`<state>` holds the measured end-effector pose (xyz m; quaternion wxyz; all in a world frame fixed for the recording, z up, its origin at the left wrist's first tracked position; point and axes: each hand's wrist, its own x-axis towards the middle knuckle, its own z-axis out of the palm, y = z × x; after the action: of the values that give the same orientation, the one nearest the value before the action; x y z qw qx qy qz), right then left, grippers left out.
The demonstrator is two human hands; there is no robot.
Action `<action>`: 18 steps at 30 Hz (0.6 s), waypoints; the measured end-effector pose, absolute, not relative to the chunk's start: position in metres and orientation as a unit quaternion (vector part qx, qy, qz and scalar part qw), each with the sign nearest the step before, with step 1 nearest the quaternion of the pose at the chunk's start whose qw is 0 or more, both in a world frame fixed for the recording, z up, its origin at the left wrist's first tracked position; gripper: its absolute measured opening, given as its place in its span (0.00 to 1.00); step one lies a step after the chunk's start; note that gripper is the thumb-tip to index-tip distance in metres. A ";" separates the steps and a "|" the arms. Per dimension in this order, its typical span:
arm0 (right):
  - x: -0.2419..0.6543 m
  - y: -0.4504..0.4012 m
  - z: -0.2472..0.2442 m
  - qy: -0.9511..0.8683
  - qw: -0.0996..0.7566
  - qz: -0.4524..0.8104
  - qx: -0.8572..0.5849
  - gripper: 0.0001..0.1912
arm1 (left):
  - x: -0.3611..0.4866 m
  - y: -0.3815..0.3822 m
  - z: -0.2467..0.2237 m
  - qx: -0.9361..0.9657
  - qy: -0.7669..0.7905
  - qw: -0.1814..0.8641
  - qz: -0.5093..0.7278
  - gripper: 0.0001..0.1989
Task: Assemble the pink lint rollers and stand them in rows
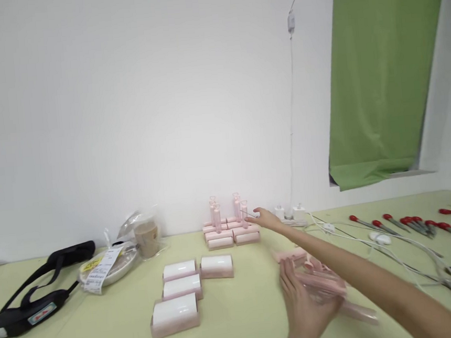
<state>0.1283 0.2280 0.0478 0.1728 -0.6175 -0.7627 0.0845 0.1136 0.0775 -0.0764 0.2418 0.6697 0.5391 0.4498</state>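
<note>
My right hand reaches to the back of the table, its thumb raised apart from the fingers. The fingertips are beside a small upright pink tube, and a thin dark line shows near them. Other upright tubes stand on a block of pink rolls by the wall. Closer to me, my left hand curls around clear pink tubes, thumb on the near side. Under the right forearm lie more pink pieces, partly hidden and blurred.
Several white-and-pink rolls lie left of centre. Farther left are a black strap device, a wrapped bowl and a bagged cup. White cables and red-handled pointed tools lie at right.
</note>
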 end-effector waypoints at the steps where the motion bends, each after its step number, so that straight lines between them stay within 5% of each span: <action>1: 0.117 0.230 0.040 -0.760 0.186 0.095 -0.615 0.15 | 0.113 0.075 -0.075 0.659 0.548 0.228 0.462 0.43; 3: 0.104 0.231 0.031 -0.757 0.205 0.112 -0.611 0.14 | 0.109 0.069 -0.071 0.648 0.557 0.201 0.480 0.28; 6: 0.103 0.223 0.034 -0.750 0.245 0.110 -0.604 0.14 | 0.093 0.055 -0.067 0.648 0.558 0.187 0.483 0.21; 13: 0.137 0.151 0.058 -0.791 0.351 0.095 -0.492 0.13 | 0.004 0.033 -0.057 0.598 0.550 0.173 0.556 0.26; 18: 0.135 0.079 0.021 -0.820 0.343 0.155 -0.432 0.11 | -0.025 0.027 -0.057 0.614 0.511 0.337 0.498 0.37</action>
<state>0.1351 0.0791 0.0210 0.3432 -0.4318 -0.8197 0.1545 -0.0250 0.0274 -0.0567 0.3369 0.6140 0.5109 0.4985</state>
